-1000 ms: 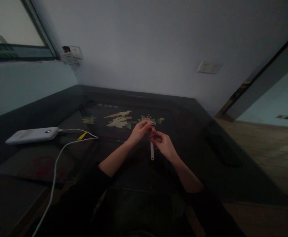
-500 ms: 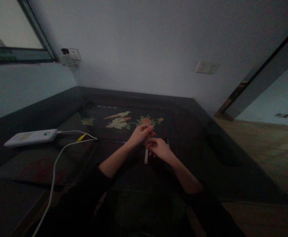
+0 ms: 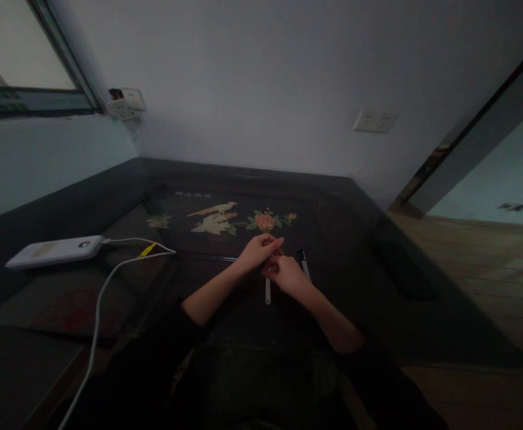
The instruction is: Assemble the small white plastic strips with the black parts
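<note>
Your right hand (image 3: 288, 276) is curled around a thin white stick (image 3: 267, 291), which points down toward you over the dark table (image 3: 378, 263). Your left hand (image 3: 256, 252) is touching the top end of the stick, fingers pinched close, but it is too dark to tell if it grips. A dark pen (image 3: 304, 263) lies just beside your right hand. A white power bank (image 3: 55, 251) with a white cable (image 3: 104, 286) sits far left.

faint tabletop inscription (image 3: 193, 194), unreadable
</note>
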{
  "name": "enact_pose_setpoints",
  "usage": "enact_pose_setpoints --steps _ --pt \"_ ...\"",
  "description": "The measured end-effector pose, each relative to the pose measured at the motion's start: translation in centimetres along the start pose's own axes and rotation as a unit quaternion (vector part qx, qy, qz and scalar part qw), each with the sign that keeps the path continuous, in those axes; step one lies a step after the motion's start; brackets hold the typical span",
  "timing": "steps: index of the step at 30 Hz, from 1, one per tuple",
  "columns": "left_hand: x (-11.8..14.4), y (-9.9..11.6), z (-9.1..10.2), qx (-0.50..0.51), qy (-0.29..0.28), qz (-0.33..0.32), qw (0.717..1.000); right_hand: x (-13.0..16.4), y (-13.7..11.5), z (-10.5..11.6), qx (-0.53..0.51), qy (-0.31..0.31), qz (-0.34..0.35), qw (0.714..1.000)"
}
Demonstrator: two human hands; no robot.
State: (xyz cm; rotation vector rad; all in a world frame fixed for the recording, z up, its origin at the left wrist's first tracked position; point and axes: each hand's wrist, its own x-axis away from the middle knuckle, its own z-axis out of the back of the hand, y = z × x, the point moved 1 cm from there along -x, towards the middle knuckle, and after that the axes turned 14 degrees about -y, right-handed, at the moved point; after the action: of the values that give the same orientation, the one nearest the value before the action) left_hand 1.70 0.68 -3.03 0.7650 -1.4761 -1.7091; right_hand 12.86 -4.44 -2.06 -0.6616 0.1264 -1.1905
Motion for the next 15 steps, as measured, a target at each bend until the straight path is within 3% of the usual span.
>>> enact_pose_setpoints --steps 15 --pt "-0.14 -0.53 0.43 -0.080 0.002 -0.002 0.997 0.03 -0.26 -0.50 0.032 -0.010 -0.002 0.999"
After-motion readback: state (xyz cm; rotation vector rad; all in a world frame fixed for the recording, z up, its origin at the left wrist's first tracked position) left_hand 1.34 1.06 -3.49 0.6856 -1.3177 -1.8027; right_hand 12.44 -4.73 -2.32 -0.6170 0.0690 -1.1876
